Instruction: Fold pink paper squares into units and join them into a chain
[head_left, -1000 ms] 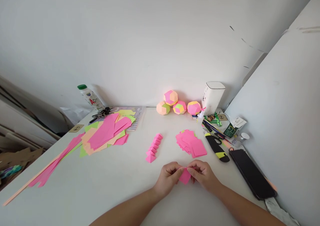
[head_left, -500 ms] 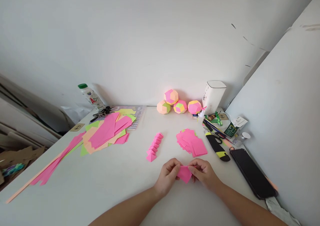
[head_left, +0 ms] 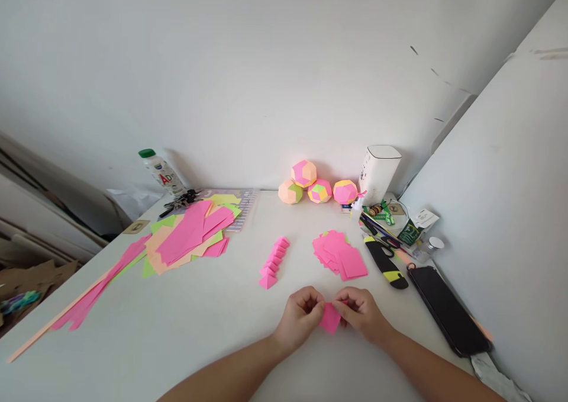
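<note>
Between my two hands is a small pink sheet of paper, held near the front of the table. My left hand pinches its left edge between thumb and fingers. On the other side, my right hand pinches the top right edge. The fingers behind the paper are partly hidden. Just beyond my hands lies a row of folded pink paper pieces, set one behind another. To the right of that row, a loose pile of pink paper squares has some green showing beneath.
Coloured paper sheets and long strips cover the left. Several faceted paper balls sit by the wall beside a white container. At right are a black-yellow cutter and a phone. A bottle stands back left.
Both hands have shifted slightly toward me with the pink paper. Its visible part looks narrower, and my fingers have come closer together. The other things stay in place.
</note>
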Available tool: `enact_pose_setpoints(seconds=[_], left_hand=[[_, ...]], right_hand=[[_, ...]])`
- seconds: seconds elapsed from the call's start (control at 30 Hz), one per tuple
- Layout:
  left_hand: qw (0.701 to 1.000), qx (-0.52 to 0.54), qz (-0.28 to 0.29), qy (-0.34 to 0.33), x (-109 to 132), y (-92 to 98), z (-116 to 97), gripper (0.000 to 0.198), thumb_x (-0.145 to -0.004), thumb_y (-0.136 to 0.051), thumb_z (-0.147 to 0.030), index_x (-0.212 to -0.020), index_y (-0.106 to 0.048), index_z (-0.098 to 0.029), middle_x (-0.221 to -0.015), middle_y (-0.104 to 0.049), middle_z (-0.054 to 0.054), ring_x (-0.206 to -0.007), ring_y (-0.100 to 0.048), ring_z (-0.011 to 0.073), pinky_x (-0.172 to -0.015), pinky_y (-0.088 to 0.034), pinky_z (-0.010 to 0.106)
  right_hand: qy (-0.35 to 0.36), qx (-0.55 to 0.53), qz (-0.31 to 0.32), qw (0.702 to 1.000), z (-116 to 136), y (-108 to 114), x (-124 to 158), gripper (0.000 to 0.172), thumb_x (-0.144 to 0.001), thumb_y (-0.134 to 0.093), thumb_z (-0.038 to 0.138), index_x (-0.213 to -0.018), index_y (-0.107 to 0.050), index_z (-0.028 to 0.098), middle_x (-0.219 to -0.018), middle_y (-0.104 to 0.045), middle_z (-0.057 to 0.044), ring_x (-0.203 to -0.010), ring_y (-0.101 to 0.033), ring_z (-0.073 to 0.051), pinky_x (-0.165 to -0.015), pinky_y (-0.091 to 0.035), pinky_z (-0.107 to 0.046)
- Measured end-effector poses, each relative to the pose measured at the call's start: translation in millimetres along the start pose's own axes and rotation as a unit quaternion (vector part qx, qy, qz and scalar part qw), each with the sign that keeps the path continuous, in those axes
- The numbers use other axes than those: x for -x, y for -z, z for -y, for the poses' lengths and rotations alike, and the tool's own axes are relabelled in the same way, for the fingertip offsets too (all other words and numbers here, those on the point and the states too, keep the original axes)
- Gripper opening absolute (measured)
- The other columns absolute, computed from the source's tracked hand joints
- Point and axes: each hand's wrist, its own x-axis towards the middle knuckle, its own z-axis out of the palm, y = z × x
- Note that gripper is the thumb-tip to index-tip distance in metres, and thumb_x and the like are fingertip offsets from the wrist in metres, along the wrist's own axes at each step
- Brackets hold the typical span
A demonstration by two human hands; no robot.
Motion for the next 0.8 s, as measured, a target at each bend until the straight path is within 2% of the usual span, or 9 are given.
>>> enact_pose_setpoints(seconds=[0.17, 0.23, 0.37, 0.47, 0.6, 0.8], left_hand=[[0.996, 0.084, -0.024, 0.013, -0.3, 1.8, 0.3, 0.025, -0.075, -0.059, -0.037, -0.067, -0.047, -0.017, -0.058, -0.044, -0.005, -0.050, -0.038, 0.0074, -0.050, -0.033, 0.021], [0.994, 0.104, -0.013, 0.009, 0.2, 1.5, -1.2, 0.026, -0.075, -0.059, -0.041, -0.072, -0.048, -0.018, -0.061, -0.044, -0.005, -0.051, -0.038, 0.0075, -0.051, -0.034, 0.021], [0.998, 0.026, 0.050, -0.004, 1.1, 0.2, -2.9, 0.028, -0.074, -0.061, -0.042, -0.071, -0.049, -0.017, -0.059, -0.044, -0.004, -0.052, -0.037, 0.0080, -0.051, -0.030, 0.021], [0.998, -0.020, 0.056, -0.016, 1.1, -0.2, -2.6, 0.026, -0.075, -0.060, -0.037, -0.066, -0.048, -0.016, -0.057, -0.044, -0.004, -0.051, -0.035, 0.0078, -0.049, -0.028, 0.021], [0.998, -0.007, 0.056, -0.008, 0.5, 0.7, -1.4, 0.023, -0.074, -0.060, -0.032, -0.064, -0.046, -0.017, -0.055, -0.041, -0.005, -0.049, -0.033, 0.0076, -0.048, -0.027, 0.021], [0.998, 0.042, 0.049, -0.004, 0.2, 3.2, -0.2, 0.022, -0.074, -0.059, -0.031, -0.065, -0.045, -0.017, -0.057, -0.042, -0.005, -0.050, -0.036, 0.0081, -0.049, -0.029, 0.021]], right_hand=[[-0.014, -0.043, -0.020, 0.999, 0.8, 2.4, -1.2, 0.024, -0.080, -0.059, 0.039, -0.071, -0.055, 0.017, -0.053, -0.053, 0.003, -0.045, -0.051, -0.011, -0.046, -0.041, -0.023], [-0.015, -0.047, -0.018, 0.999, 0.4, 2.5, -1.4, 0.024, -0.080, -0.059, 0.039, -0.072, -0.055, 0.017, -0.053, -0.052, 0.003, -0.046, -0.051, -0.011, -0.046, -0.042, -0.023], [-0.002, -0.014, 0.002, 1.000, 0.2, 0.9, -0.8, 0.021, -0.079, -0.059, 0.036, -0.072, -0.057, 0.017, -0.056, -0.052, 0.003, -0.049, -0.051, -0.011, -0.049, -0.043, -0.024], [0.012, 0.017, 0.012, 1.000, 1.6, -0.8, -0.2, 0.017, -0.078, -0.058, 0.031, -0.069, -0.057, 0.017, -0.055, -0.050, 0.003, -0.048, -0.048, -0.010, -0.046, -0.039, -0.022], [0.004, 0.011, -0.005, 1.000, 4.4, -1.8, 0.7, 0.013, -0.073, -0.058, 0.024, -0.063, -0.052, 0.018, -0.050, -0.046, 0.005, -0.044, -0.044, -0.010, -0.042, -0.034, -0.022], [-0.009, -0.046, -0.021, 0.999, 6.0, -0.1, 1.1, 0.012, -0.073, -0.056, 0.021, -0.064, -0.048, 0.019, -0.050, -0.052, 0.004, -0.045, -0.048, -0.011, -0.046, -0.040, -0.023]])
